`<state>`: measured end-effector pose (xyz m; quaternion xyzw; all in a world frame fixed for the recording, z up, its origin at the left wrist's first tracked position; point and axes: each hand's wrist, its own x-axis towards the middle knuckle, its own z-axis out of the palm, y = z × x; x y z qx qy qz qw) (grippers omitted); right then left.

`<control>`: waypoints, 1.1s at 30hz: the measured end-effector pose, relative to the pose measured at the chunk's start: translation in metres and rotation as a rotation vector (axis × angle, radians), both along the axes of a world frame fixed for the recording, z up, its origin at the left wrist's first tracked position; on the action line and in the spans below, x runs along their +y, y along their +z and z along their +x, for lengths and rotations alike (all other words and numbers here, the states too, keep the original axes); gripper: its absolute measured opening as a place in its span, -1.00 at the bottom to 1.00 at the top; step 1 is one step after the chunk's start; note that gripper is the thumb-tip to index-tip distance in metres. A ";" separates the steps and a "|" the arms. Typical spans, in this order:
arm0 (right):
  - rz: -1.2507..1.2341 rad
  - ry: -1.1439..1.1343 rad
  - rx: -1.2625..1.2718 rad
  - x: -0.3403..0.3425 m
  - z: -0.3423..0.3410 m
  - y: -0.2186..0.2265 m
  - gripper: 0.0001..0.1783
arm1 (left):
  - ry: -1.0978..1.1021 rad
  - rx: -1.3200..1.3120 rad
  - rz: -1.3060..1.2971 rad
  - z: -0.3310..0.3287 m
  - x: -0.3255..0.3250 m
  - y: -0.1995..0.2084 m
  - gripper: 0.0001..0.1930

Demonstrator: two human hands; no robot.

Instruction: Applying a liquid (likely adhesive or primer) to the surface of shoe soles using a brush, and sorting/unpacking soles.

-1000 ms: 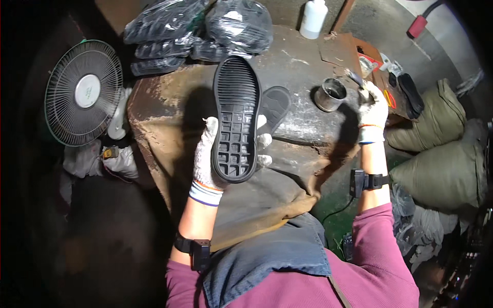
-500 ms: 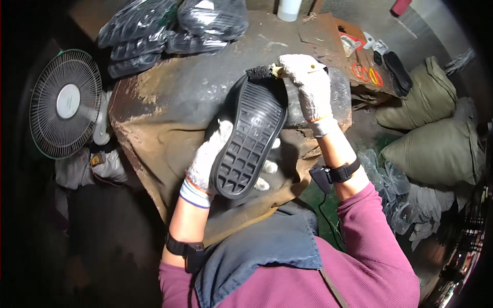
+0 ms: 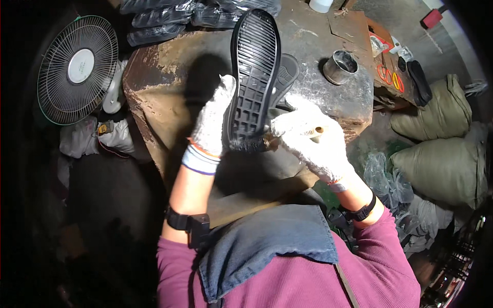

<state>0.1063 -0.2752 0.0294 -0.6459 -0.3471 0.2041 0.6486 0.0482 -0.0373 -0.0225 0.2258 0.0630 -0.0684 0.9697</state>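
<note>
My left hand (image 3: 213, 120), in a white knit glove, grips a black shoe sole (image 3: 251, 77) along its left side. The sole stands tilted up over the table's front, its ribbed and gridded inner face toward me. A brush (image 3: 313, 132) with a pale wooden handle is clasped in my gloved right hand (image 3: 312, 136). Its dark bristles lie against the near end of the sole. Behind the held sole, another black sole (image 3: 287, 74) shows in part on the table. A metal cup (image 3: 340, 68) stands farther right.
The worn work table (image 3: 169, 66) carries plastic-wrapped black bundles (image 3: 159, 23) at the back left. A fan (image 3: 79, 66) stands left. To the right are orange and yellow scissors (image 3: 391, 77), a dark sole-shaped piece (image 3: 419, 82) and stuffed green sacks (image 3: 441, 164). A white container (image 3: 321, 5) stands at the back.
The brush has gone from the sole's far end to its near end, with my right hand coming toward me. My left hand has raised the sole away from me. The metal cup has come into sight.
</note>
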 end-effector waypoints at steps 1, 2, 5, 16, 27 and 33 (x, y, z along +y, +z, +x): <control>-0.007 0.003 0.000 0.000 0.004 0.000 -0.71 | -0.101 -0.149 -0.110 -0.007 0.008 0.006 -0.45; -0.063 0.045 -0.145 0.002 0.009 0.002 -0.76 | 0.126 -0.308 0.614 -0.012 0.009 0.001 -0.49; -0.133 -0.027 -0.349 0.008 0.018 0.014 -0.88 | 0.140 -0.008 1.225 -0.024 0.021 -0.001 -0.55; -0.161 -0.383 -0.662 0.018 0.108 0.010 -0.86 | -0.181 0.154 0.124 -0.044 -0.003 0.015 -0.34; -0.061 -0.276 -1.273 0.055 0.127 0.020 -0.86 | -0.242 0.005 -0.326 -0.048 -0.027 0.009 -0.13; -0.002 -0.307 -1.234 0.058 0.093 0.013 -0.81 | -0.213 -0.058 -0.400 -0.053 -0.027 -0.005 -0.09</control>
